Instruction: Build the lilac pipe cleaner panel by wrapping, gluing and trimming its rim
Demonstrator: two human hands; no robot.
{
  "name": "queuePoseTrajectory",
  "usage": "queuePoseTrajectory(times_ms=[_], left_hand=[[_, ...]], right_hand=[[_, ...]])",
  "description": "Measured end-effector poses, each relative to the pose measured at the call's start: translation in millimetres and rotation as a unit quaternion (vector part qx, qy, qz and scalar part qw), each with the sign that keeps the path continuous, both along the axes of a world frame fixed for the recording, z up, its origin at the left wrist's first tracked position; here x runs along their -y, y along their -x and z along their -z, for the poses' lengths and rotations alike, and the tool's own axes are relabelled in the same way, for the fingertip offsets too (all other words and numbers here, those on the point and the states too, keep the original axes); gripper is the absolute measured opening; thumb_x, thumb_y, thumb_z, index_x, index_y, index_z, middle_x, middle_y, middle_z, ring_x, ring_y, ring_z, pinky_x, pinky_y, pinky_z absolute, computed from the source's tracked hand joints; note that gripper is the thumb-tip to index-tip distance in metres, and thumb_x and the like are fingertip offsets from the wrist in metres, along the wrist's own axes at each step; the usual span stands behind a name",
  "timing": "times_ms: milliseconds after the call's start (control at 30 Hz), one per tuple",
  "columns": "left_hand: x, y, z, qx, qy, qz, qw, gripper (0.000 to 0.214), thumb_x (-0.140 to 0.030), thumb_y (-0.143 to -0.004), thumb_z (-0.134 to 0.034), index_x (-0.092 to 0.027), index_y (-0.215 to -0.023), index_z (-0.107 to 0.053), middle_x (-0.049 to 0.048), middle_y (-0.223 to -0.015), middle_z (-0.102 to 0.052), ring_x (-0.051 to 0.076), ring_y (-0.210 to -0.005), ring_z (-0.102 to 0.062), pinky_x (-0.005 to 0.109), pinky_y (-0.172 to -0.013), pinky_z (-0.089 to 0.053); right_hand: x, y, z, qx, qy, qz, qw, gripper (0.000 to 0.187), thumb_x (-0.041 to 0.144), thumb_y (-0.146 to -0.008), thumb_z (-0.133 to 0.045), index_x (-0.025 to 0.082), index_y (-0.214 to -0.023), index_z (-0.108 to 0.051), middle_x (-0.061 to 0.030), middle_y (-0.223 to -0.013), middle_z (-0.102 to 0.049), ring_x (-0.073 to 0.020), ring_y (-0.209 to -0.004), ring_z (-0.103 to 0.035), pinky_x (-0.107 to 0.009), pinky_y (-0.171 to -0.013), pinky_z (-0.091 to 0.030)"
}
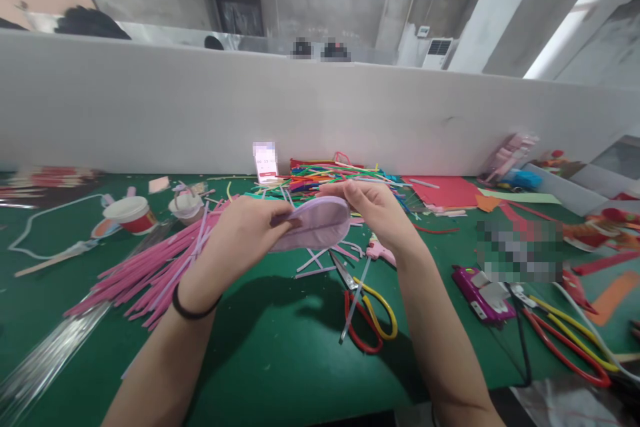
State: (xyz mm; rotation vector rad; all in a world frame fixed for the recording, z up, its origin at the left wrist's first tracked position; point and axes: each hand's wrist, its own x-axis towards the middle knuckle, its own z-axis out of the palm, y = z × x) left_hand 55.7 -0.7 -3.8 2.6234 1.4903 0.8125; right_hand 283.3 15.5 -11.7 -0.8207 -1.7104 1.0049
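Note:
Both my hands hold a flat lilac oval piece [314, 223] rimmed with a lilac pipe cleaner, raised above the green table [270, 353]. My left hand [247, 233] pinches its left end with thumb on top. My right hand [373, 207] is closed over its upper right edge. A black band circles my left wrist. Below the hands lie loose lilac stems and scissors with red and yellow handles [367, 313].
A heap of pink pipe cleaners [150, 267] lies at left beside a red-and-white cup [131, 213]. Mixed coloured stems [325, 177], a phone [265, 163] and red sheets [445, 190] line the white partition. A pink glue gun [381, 253], purple tool [483, 293] and more scissors [565, 340] sit right.

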Motion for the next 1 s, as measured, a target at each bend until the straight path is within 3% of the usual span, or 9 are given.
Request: queuePoseTrajectory(times_ms=[100,233,500,600,767,800,867,933,1000], left_hand=[[-0.4,-0.7,-0.1,-0.003,0.008,-0.001,1.0,0.023,-0.034,-0.088,-0.059,-0.021,-0.077,-0.075,0.0013,-0.062,-0.068,0.016,-0.053,-0.056,0.027,-0.058,-0.032],[-0.4,-0.2,-0.5,0.004,0.006,-0.005,1.0,0.022,-0.035,-0.087,-0.06,-0.021,-0.076,-0.074,0.0015,-0.061,-0.067,0.016,-0.053,-0.054,0.027,-0.058,-0.03],[2.9,-0.1,-1.0,-0.006,-0.014,-0.017,1.0,0.028,-0.038,-0.089,-0.058,-0.022,-0.07,-0.069,-0.0006,-0.053,-0.06,0.014,-0.048,-0.046,0.028,-0.057,-0.026],[3.6,-1.0,-0.9,0.008,-0.017,-0.021,1.0,0.027,-0.038,-0.089,-0.059,-0.021,-0.071,-0.069,-0.0006,-0.055,-0.061,0.014,-0.049,-0.049,0.028,-0.057,-0.026],[0.0,-6.0,2.4,0.129,0.006,-0.074,0.989,0.027,-0.038,-0.083,-0.066,-0.02,-0.063,-0.07,-0.0012,-0.053,-0.061,0.015,-0.053,-0.052,0.028,-0.055,-0.03],[-2.6,-6.9,4.3,0.193,0.02,-0.078,0.978,0.026,-0.04,-0.081,-0.069,-0.02,-0.065,-0.072,-0.0005,-0.057,-0.065,0.016,-0.057,-0.055,0.027,-0.056,-0.034],[-10.4,-7.8,9.6,0.344,0.063,-0.062,0.935,0.025,-0.044,-0.076,-0.076,-0.019,-0.074,-0.076,0.0021,-0.072,-0.073,0.019,-0.067,-0.063,0.027,-0.059,-0.042],[-20.7,-8.0,16.3,0.485,0.116,-0.029,0.866,0.03,-0.045,-0.071,-0.082,-0.017,-0.081,-0.077,0.0048,-0.084,-0.077,0.021,-0.075,-0.068,0.026,-0.065,-0.049],[-31.7,-8.6,23.2,0.606,0.156,-0.004,0.78,0.034,-0.042,-0.067,-0.087,-0.016,-0.086,-0.077,0.0056,-0.088,-0.078,0.02,-0.079,-0.07,0.027,-0.072,-0.054]], right_hand=[[-0.3,2.5,-0.3,-0.063,-0.002,0.009,0.998,0.03,0.05,-0.09,-0.066,0.026,-0.105,-0.076,-0.0028,-0.103,-0.078,-0.0155,-0.098,-0.071,-0.031,-0.089,-0.054],[4.1,5.0,-3.8,-0.132,-0.065,0.1,0.984,0.012,0.036,-0.083,-0.076,0.025,-0.085,-0.074,-0.0007,-0.09,-0.077,-0.0153,-0.09,-0.071,-0.032,-0.087,-0.056],[10.0,-1.5,-7.5,-0.108,-0.111,0.113,0.981,0.014,0.032,-0.077,-0.082,0.024,-0.078,-0.071,-0.0012,-0.085,-0.075,-0.0183,-0.087,-0.07,-0.036,-0.086,-0.055],[9.3,2.6,-6.7,-0.089,-0.132,0.133,0.978,0.015,0.038,-0.087,-0.072,0.024,-0.083,-0.068,-0.0012,-0.085,-0.073,-0.0168,-0.087,-0.068,-0.034,-0.086,-0.053],[1.3,4.9,-1.1,-0.053,-0.186,0.195,0.962,0.048,0.051,-0.102,-0.039,0.024,-0.067,-0.056,-0.0046,-0.086,-0.072,-0.0193,-0.097,-0.068,-0.039,-0.096,-0.049],[-1.4,4.1,0.9,-0.018,-0.194,0.195,0.961,0.047,0.055,-0.101,-0.041,0.024,-0.071,-0.06,-0.0063,-0.095,-0.073,-0.0215,-0.106,-0.067,-0.042,-0.1,-0.047],[-7.7,2.7,6.2,0.054,-0.203,0.204,0.956,0.038,0.061,-0.092,-0.056,0.025,-0.098,-0.068,-0.0103,-0.123,-0.068,-0.0277,-0.128,-0.056,-0.049,-0.112,-0.038],[-15.4,2.5,12.8,0.074,-0.185,0.238,0.951,0.068,0.062,-0.078,-0.073,0.024,-0.132,-0.056,-0.0148,-0.148,-0.051,-0.0331,-0.143,-0.04,-0.055,-0.119,-0.028],[-23.9,4.3,19.9,0.016,-0.131,0.264,0.956,0.092,0.062,-0.072,-0.078,0.024,-0.146,-0.04,-0.0173,-0.158,-0.038,-0.0345,-0.143,-0.04,-0.055,-0.118,-0.031]])
